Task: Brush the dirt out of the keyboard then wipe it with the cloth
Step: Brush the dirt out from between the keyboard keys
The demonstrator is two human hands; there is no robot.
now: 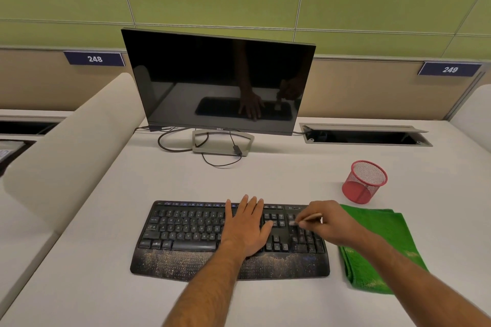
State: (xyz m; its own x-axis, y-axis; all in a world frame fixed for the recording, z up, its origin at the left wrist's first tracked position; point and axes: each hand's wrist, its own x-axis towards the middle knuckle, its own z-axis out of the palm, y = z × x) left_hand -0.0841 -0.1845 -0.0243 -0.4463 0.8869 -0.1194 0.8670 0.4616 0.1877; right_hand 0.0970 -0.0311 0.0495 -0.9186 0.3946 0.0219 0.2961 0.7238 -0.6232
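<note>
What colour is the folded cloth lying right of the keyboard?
Bright green. The cloth shows best in the head view, beside the keyboard.

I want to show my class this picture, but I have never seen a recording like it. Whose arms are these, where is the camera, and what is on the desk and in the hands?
There is no machine here: the two bare arms belong to a person, and the single camera is worn on that person's head, looking forward and down.

On the white desk lies a black keyboard with pale specks of dirt on its palm rest. The left hand lies flat on the keys. The right hand pinches a small brush, its bristles touching the keys of the number pad.

To the right of the keyboard lies a folded green cloth, not yet in use. Behind it stands a red mesh pen cup. At the back stands a dark Dell monitor, which mirrors the hands.
</note>
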